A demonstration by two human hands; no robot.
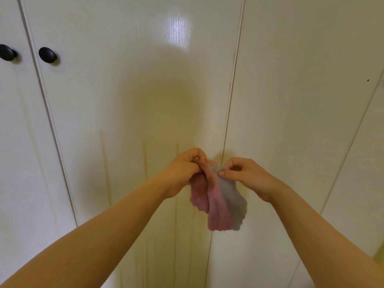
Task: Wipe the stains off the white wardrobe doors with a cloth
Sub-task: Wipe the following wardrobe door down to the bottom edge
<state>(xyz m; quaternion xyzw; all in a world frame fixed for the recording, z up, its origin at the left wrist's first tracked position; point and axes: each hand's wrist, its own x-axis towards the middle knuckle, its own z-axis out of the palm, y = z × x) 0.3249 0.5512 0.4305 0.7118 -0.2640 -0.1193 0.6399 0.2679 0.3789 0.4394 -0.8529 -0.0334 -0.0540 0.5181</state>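
Left hand: the left hand (185,169) is curled tight, fingers pinching the top left edge of the cloth, arm bare and reaching in from the lower left corner.
Right hand: the right hand (245,175) is closed too, thumb and fingers nipping the top right edge, so both hands meet at the same bunched-up bit.
Cloth: pink and grey cloth (220,200), kinda fuzzy, with a wavy edge, hanging loose below the two hands, pink side left, grey side right. It's in the air in front of the doors; can't tell if it touches them.
Middle door: the white wardrobe door (128,90) right behind the hands, glossy, with a bright patch of reflected light near its top.
Stains: yellowish drip streaks (145,161) running down that door, just left of the hands and on below them.
Knobs: two round black knobs (47,55) up near the left edge, one on each side of a door gap.
Right door: another white door (301,100) past the seam, with a tiny dark speck (368,80) on it.
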